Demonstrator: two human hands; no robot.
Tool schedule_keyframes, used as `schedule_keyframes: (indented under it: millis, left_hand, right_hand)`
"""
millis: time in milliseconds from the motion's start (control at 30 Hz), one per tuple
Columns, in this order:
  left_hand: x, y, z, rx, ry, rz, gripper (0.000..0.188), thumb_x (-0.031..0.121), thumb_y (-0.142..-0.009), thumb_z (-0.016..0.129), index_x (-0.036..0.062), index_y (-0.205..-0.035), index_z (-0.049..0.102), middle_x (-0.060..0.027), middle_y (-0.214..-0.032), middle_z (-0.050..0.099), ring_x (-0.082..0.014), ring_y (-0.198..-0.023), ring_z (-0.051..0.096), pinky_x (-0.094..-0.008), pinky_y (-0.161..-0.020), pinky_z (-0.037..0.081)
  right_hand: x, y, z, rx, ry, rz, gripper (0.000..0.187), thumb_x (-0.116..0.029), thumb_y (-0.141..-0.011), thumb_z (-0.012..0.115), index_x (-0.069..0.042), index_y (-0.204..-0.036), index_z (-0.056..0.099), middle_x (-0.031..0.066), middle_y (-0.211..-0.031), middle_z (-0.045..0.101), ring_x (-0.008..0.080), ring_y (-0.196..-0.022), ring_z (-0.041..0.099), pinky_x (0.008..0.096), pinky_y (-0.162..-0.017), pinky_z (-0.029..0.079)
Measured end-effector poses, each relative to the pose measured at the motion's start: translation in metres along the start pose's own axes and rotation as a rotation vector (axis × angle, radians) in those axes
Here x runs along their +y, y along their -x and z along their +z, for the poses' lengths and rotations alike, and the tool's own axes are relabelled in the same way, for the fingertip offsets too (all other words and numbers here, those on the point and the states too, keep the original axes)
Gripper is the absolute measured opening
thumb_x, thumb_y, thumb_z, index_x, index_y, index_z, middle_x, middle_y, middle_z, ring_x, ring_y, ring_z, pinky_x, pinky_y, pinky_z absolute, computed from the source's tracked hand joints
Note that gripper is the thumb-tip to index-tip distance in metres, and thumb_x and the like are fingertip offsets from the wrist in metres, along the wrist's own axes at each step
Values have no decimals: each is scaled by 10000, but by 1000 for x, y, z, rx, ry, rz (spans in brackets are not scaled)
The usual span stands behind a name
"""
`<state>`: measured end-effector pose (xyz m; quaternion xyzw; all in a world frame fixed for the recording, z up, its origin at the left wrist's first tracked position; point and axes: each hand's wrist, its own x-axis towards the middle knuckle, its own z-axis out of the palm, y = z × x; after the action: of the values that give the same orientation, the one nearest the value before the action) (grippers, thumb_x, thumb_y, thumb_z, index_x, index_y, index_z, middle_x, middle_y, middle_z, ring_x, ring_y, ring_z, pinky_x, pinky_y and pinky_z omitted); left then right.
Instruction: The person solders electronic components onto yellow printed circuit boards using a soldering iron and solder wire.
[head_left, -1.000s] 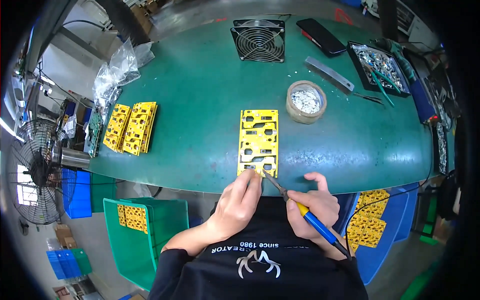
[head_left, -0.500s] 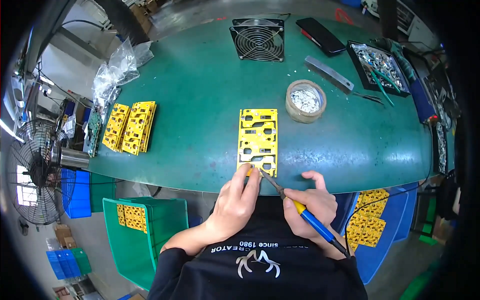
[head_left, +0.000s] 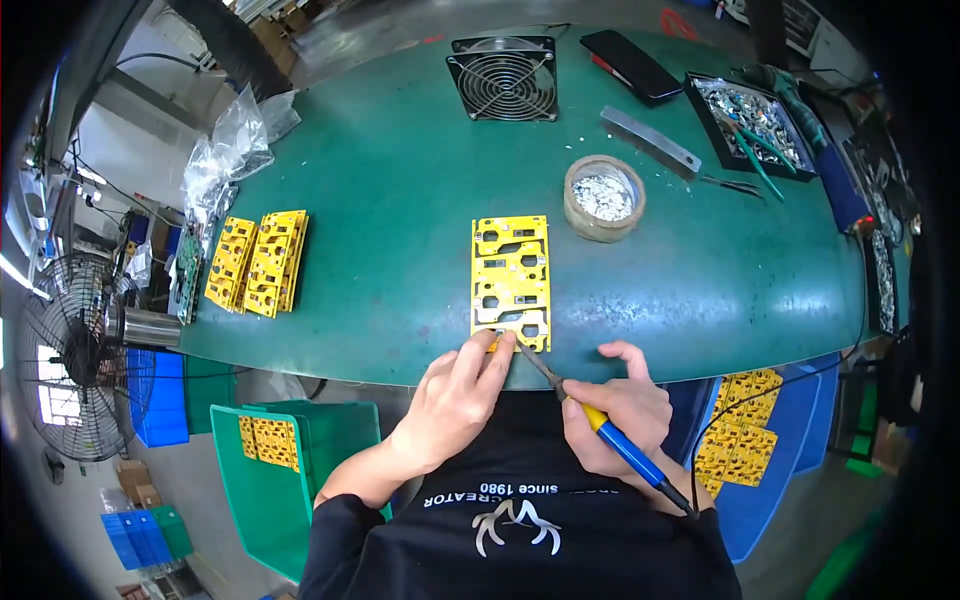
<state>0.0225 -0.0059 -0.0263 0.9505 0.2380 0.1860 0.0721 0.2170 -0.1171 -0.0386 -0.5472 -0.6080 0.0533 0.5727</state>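
A yellow circuit board [head_left: 511,265] with dark cutouts lies on the green tabletop in front of me. My left hand [head_left: 455,405] is closed at its near end, fingertips pressed together on the near left part. Whether a small part sits between those fingers is hidden. In my right hand [head_left: 625,415] is a soldering iron [head_left: 625,447] with a blue and yellow handle, gripped like a pen. Its metal tip reaches the near end of the board, just beside my left fingertips. The right forefinger is raised off the handle.
Stacked yellow boards [head_left: 275,262] stand at the left. Beyond the board are a tape roll [head_left: 580,222] holding white bits, a small fan [head_left: 503,80], a metal bar [head_left: 650,140] and a parts tray [head_left: 700,95]. Bins of boards, green [head_left: 235,500] and blue [head_left: 745,530], flank me below the table.
The view has shifted slightly. Both hands stay at the near end of the board, with the iron's tip still beside the left fingertips.
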Motion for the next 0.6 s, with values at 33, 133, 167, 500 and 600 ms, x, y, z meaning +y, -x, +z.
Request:
schedule_keyframes:
  millis: [33,133,167,500,600]
  left_hand:
    - [0,0,0,-1,-1,2,609,-120,-770,648,2,-1367,648,-156,-1208,623,-315,-923,695,-391,-785,593]
    - [0,-1,0,2,-7,1,601,-120,-772,648,-1,-1361,650,-152,-1204,624,-313,-919,695,-391,-784,593]
    - [-1,-1,0,-5,-6,-4,597,-116,-770,651,-1,-1356,654,-149,-1201,625,-311,-914,696,-390,-780,593]
    - [12,-5,12,60,140,-36,400,-27,-875,763,-4,-1269,696,-120,-1116,669,-285,-825,729,-383,-666,615]
    - [22,-8,14,119,347,90,342,1,-916,718,-56,-1251,671,-183,-1182,668,-344,-899,749,-389,-754,629]
  right_hand:
    - [0,0,0,1,-8,-8,189,5,-740,790,-2,-928,777,44,-620,675,172,-489,637,494,-919,566]
    - [-1,-1,-3,0,-18,2,190,6,-743,789,-2,-932,778,46,-610,667,171,-488,635,493,-917,568]
    - [0,-2,-4,13,-12,8,186,8,-745,787,-3,-930,777,47,-609,666,173,-489,634,493,-919,569]
    - [5,-2,-16,45,56,65,262,25,-797,797,1,-1056,765,92,-754,752,193,-611,713,508,-935,566]
    - [10,0,-13,79,16,88,295,30,-827,802,2,-1116,751,106,-815,772,212,-676,745,511,-941,564]
